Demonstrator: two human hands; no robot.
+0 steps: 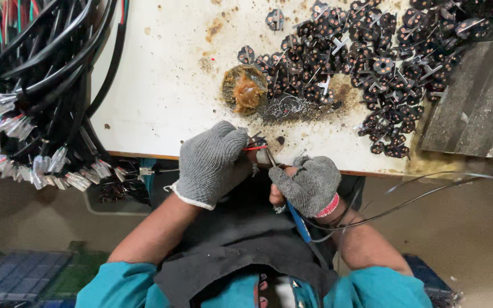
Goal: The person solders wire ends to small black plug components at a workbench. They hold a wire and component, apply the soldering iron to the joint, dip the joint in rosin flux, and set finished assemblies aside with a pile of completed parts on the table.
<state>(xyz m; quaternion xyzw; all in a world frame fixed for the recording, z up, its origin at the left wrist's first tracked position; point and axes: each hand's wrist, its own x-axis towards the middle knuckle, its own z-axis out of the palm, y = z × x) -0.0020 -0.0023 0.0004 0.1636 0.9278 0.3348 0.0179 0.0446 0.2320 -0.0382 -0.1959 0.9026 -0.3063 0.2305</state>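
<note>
Head view, looking down at two hands in grey knitted gloves at the near edge of a stained white table (166, 85). The left hand (211, 164) curls its fingers together, pinching a thin red wire (255, 148) so its tip stays steady at the table edge. The right hand (309, 183) grips a blue-handled soldering iron (296, 219), its fingers closed round it like a pen, the tip meeting the wire's end. What sits at that joint is too small to tell, perhaps one small black part. Beyond, a lump of amber flux (245, 88) lies within reach, and a heap of small black parts with copper contacts (366, 63) spreads to the far right. Black cable bundles (35, 85) hang at left, cut off by the frame.
</note>
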